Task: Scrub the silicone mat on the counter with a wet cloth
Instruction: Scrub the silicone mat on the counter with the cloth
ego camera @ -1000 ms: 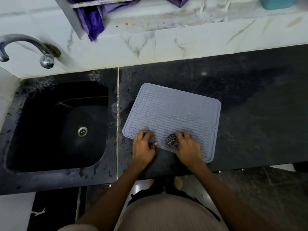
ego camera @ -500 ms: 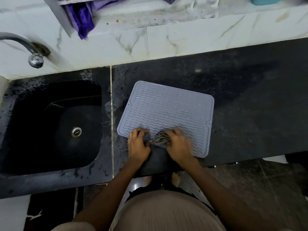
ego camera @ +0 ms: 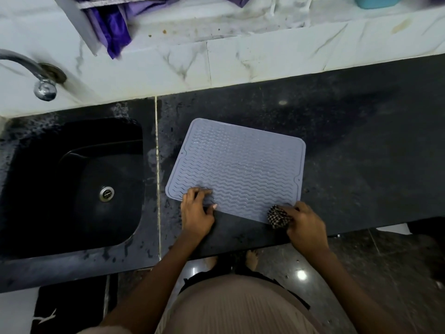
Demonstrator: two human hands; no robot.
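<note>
On the black stone tabletop, the grey ribbed silicone mat is pinned at seven o'clock by the left hand with fingers spread, while a balled checked cloth is clutched by the right hand at its five o'clock corner, so scrubbing seems underway, with most ribs apparently left.

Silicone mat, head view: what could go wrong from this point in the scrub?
1. The cloth in the right hand sits at the silicone mat's near right corner, so a stroke could run off onto the counter.
2. Only the left hand pins the near left corner; the mat may slide or twist.
</note>
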